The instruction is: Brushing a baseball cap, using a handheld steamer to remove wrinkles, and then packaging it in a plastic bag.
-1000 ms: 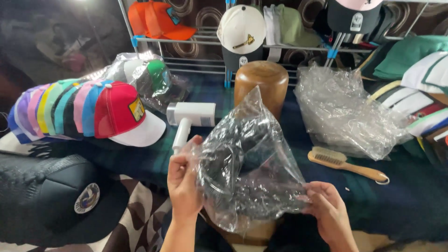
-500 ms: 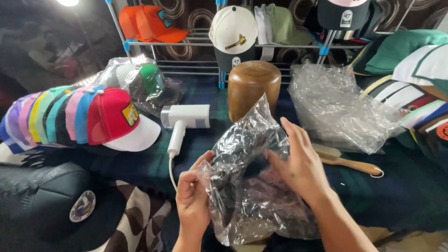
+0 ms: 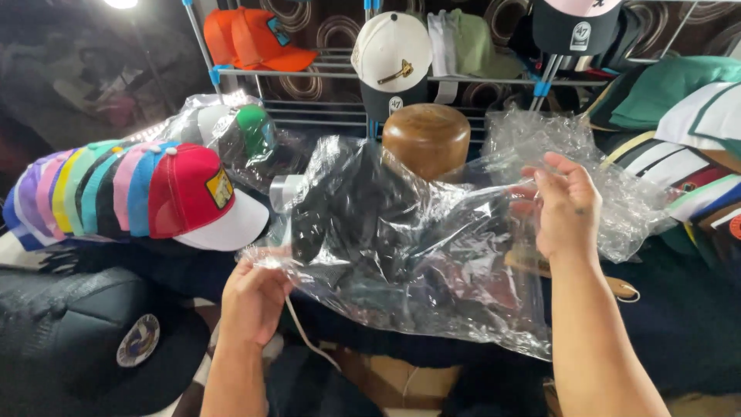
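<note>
Now you are spreading a clear plastic bag (image 3: 417,255) wide above the worktop (image 3: 679,324), with a dark cap (image 3: 347,208) inside it. Your left hand (image 3: 255,297) is closed and pinches the lower left edge of the bag. Your right hand (image 3: 567,205) is half open, its fingers holding the upper right edge. I think the bag is being opened; the next move needs one hand free to reach the cap. Behind, a wooden hat block (image 3: 426,139) stands.
</note>
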